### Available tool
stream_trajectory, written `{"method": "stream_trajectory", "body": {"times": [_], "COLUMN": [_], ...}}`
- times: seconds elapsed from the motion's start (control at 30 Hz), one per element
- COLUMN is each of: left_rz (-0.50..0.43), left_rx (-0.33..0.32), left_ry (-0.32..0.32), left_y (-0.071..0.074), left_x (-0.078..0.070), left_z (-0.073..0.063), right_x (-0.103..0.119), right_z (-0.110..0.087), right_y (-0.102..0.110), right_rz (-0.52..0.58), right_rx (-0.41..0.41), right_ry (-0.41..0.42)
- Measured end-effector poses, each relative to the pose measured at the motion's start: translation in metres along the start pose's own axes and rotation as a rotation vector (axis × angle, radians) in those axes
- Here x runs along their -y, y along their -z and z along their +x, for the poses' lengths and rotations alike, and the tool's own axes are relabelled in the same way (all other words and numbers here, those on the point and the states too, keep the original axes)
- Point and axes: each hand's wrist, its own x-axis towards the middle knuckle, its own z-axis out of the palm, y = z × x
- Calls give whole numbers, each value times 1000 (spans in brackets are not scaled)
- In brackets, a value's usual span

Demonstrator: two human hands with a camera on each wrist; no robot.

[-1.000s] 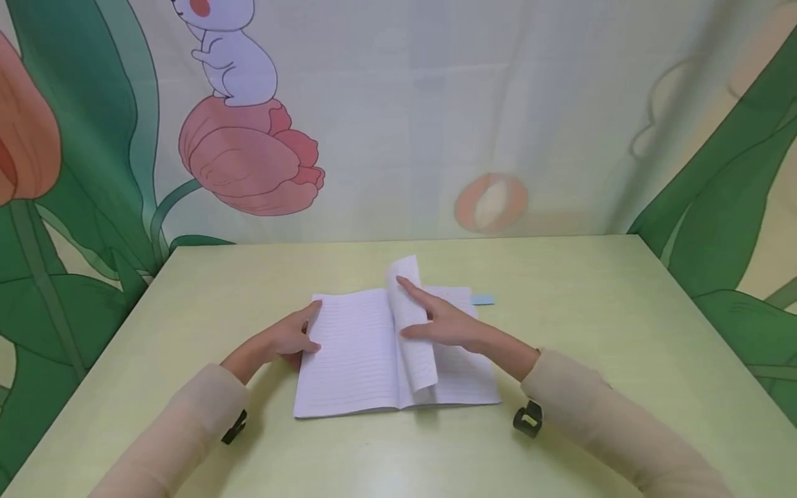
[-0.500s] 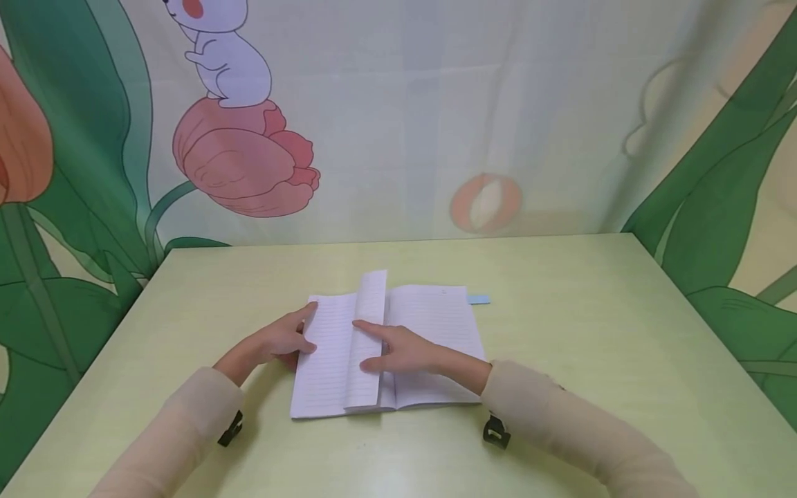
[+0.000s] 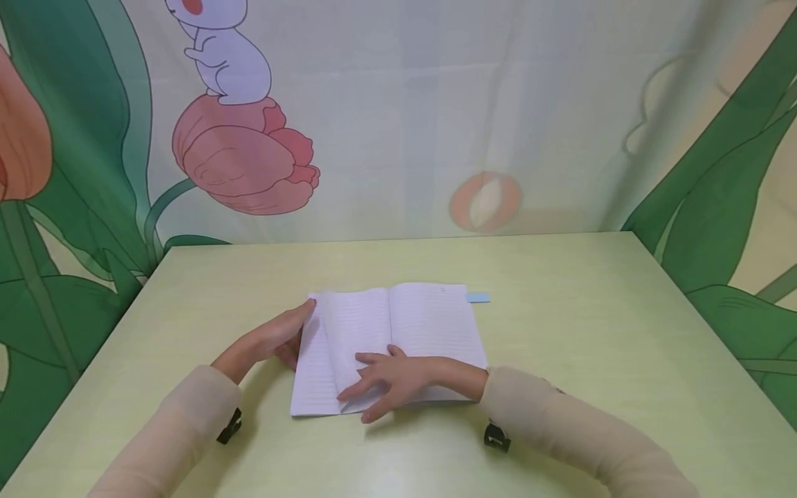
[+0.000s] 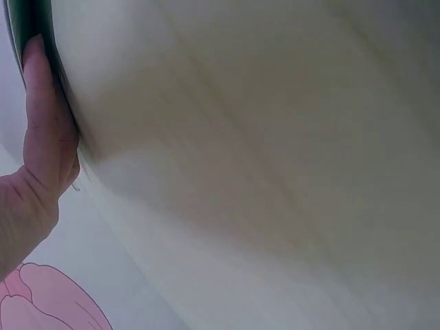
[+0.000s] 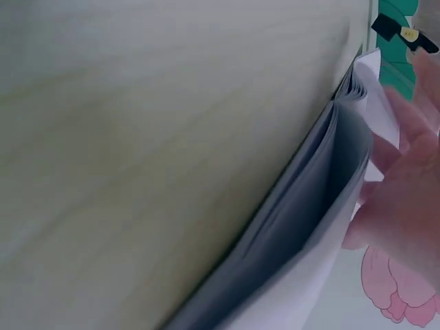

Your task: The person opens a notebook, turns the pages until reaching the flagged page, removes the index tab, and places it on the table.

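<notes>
An open lined notebook [image 3: 429, 325] lies on the table, its left-hand leaf still bowed up a little. My left hand [image 3: 274, 339] holds the notebook's left edge, one fingertip at the far corner and lower fingers beside or beneath the edge; its thumb is hard to make out. In the left wrist view, that hand [image 4: 48, 130] stands along the edge. My right hand [image 3: 398, 384] rests with spread fingers on the near part of the leaf by the fold. In the right wrist view the right hand [image 5: 405, 192] lies against the curved leaf [image 5: 289, 295].
A light blue tab [image 3: 479, 298] sticks out at the notebook's upper right. The pale yellow-green table [image 3: 560, 311] stretches around it. Behind hangs a curtain [image 3: 386, 138] printed with flowers and a white animal. Black wrist devices [image 3: 496, 438] sit under the sleeves.
The right hand has swept a leaf from the right side over to the left, then slid nearer and spread its fingers. The left hand stays at the edge, its near digit now out of sight.
</notes>
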Motion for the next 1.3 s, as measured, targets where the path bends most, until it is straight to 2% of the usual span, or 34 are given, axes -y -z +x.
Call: {"method": "stream_trajectory", "body": {"times": [0.13, 0.23, 0.37, 0.53, 0.67, 0.8, 1.13, 1.3], "left_rz": [0, 34, 49, 47, 51, 65, 83, 87], "left_rx": [-5, 10, 19, 9, 5, -2, -8, -8], "left_ry": [-3, -52, -107, -105, -103, -100, -88, -77], "left_y": [0, 0, 1, 0, 0, -1, -3, -4], "left_x": [1, 4, 8, 7, 7, 6, 6, 5], "left_z": [1, 3, 6, 6, 5, 5, 6, 6], "right_x": [2, 1, -5, -18, -28, -41, -93, -118], "right_z": [-1, -3, -7, -15, -24, -32, -54, -67], "right_y": [0, 2, 7, 14, 19, 23, 29, 33], "right_rz": [-49, -54, -3, 85, 141, 122, -47, -181], "right_rx": [66, 68, -23, -184, -264, -318, -447, -472], "right_ry": [59, 80, 107, 127, 94, 33, -79, -205]}}
